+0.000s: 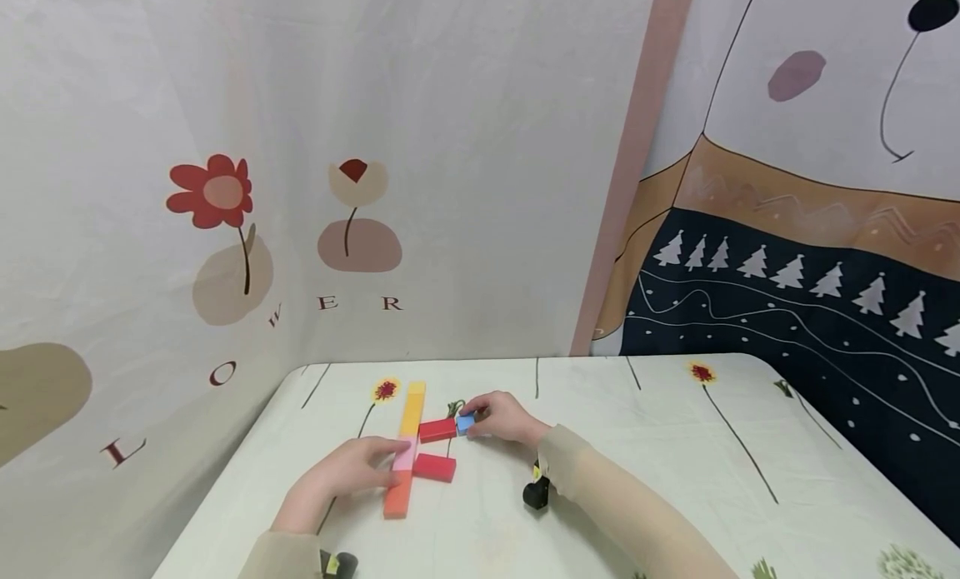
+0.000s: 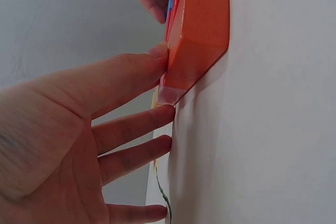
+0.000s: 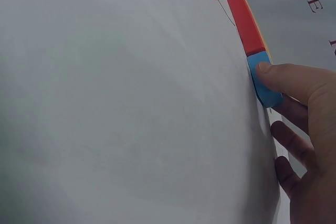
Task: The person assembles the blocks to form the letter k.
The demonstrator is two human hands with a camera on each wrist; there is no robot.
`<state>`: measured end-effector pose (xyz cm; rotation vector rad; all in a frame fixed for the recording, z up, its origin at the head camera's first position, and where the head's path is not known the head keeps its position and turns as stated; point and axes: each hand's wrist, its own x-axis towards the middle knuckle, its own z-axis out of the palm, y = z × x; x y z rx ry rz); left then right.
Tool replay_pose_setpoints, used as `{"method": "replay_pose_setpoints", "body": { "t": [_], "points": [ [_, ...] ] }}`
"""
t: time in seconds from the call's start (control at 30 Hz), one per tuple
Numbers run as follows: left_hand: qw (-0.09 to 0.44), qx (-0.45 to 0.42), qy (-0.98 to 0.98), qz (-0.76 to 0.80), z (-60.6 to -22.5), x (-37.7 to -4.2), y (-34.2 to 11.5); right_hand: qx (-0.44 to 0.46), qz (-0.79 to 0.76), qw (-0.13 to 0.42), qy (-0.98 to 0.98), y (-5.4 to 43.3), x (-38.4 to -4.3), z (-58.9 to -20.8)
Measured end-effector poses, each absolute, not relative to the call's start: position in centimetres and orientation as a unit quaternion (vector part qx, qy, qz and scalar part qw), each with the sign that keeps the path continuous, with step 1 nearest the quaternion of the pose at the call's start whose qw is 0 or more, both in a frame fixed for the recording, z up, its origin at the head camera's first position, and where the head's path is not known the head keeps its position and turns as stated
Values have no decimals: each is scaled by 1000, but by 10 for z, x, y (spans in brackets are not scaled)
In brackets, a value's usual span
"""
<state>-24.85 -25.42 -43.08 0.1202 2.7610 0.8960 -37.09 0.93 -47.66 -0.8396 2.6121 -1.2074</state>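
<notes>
My right hand [image 1: 510,416] pinches a small blue block [image 3: 265,80] between thumb and fingers. That block meets the right end of a red block [image 1: 438,431]. A second red block [image 1: 435,467] lies nearer to me, roughly parallel, with its left end at the row. The row runs away from me: an orange block [image 1: 397,496] nearest, then a pink block [image 1: 405,454], then yellow blocks [image 1: 412,412]. My left hand [image 1: 348,469] rests at the pink and orange blocks, its thumb against their side and its other fingers [image 2: 136,121] fairly straight and spread.
The blocks lie on a white tabletop cloth [image 1: 637,446] printed with flowers. A pale curtain [image 1: 480,146] with flower prints and letters hangs behind the table. Dark fabric [image 1: 795,312] with tree prints hangs at the right. Black wrist devices [image 1: 536,491] sit at both sleeves.
</notes>
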Motion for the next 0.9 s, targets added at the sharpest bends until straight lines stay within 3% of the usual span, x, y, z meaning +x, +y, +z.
{"method": "replay_pose_setpoints", "body": {
  "t": [0.9],
  "points": [
    [117, 45, 946, 300, -430, -248, -254, -277, -398, 73, 871, 7, -370, -477]
  ]
}}
